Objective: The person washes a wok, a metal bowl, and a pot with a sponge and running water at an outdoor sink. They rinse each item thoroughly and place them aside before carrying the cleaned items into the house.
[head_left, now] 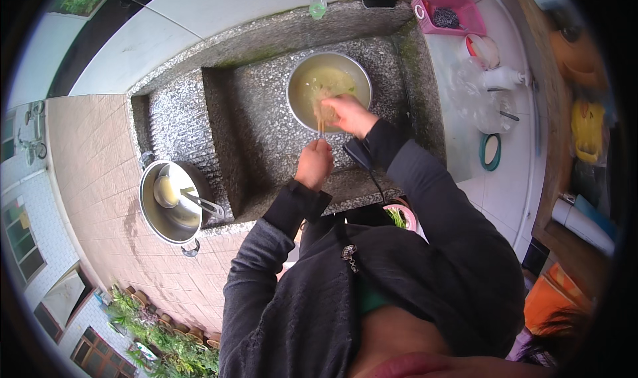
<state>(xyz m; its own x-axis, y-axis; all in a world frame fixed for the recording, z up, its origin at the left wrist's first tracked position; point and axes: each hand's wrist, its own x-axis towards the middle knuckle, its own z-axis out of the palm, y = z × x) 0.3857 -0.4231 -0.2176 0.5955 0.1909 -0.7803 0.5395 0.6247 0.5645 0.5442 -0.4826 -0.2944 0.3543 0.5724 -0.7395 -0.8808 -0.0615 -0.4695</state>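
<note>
A speckled stone sink (252, 105) filled the middle of the view, its raised rim bowed by the lens, with a pinkish tiled floor (100, 152) running along its left side. Inside it stood a metal bowl (290, 99) of cloudy yellowish liquid, nearer the right wall; to its left the basin floor lay open as far as the step up to a ribbed ledge (176, 122). The front rim was close to the forearms, leaving them a narrower strip.

The left hand (314, 165) was closed in a fist around thin pale sticks (321, 128), just outside the bowl's near edge. The right hand (349, 114) reached over that edge, fingers bent around a tan lump (325, 113); its fingertips blurred into the lump, whose nature could not be made out.

A steel pot (150, 208) with a ladle (167, 190) inside overhung the left corner. The right sleeve partly hid a pink-rimmed container (410, 218) of greens.
</note>
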